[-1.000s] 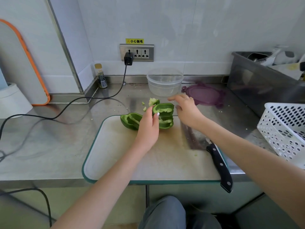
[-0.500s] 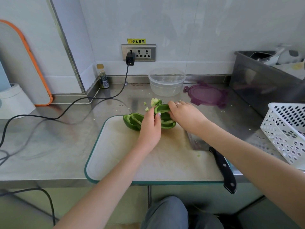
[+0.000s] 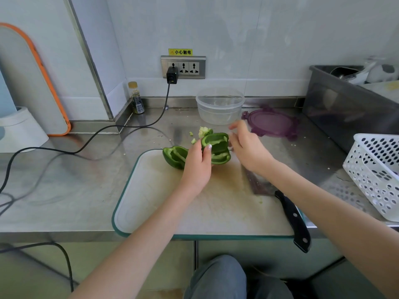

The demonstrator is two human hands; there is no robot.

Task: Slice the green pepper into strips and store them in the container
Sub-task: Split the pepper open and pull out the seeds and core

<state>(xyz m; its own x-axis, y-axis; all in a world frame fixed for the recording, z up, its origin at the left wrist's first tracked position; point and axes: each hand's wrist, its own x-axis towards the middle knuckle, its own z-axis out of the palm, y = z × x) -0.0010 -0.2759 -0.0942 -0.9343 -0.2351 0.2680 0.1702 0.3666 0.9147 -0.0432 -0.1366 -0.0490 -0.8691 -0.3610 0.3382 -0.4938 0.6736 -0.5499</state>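
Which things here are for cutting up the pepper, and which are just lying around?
For the job:
pepper half in the left hand
other pepper half
cutting board
knife
clear container
purple lid

Just lying about:
white basket
small bottle
black cable

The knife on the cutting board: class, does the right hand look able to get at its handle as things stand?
Probably yes. The right hand is open and holds nothing, and the knife lies under that same forearm at the cutting board's right edge, its black handle uncovered.
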